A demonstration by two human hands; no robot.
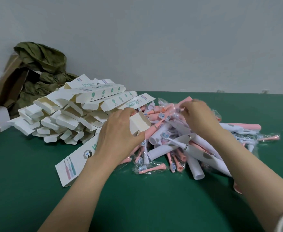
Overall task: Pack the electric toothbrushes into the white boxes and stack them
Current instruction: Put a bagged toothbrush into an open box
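Observation:
A long white box (pixel 73 162) with printed toothbrush pictures lies on the green table, its open flap end (pixel 139 123) raised toward the pile. My left hand (pixel 116 136) grips this box near the open end. My right hand (pixel 198 114) reaches into a heap of pink and white toothbrush handles (pixel 172 148) and bagged brush heads (pixel 147 168), its fingers pinched on a clear plastic bag of brush heads (pixel 177 108) at the top of the heap. A stack of empty white boxes (pixel 73 114) with open flaps sits at the back left.
Crumpled olive-green cloth (pixel 41 64) and a brown cardboard carton (pixel 6 87) stand against the grey wall at the far left. Green table surface (pixel 137 206) stretches toward me between my forearms. Loose toothbrush parts spread toward the right edge (pixel 268 136).

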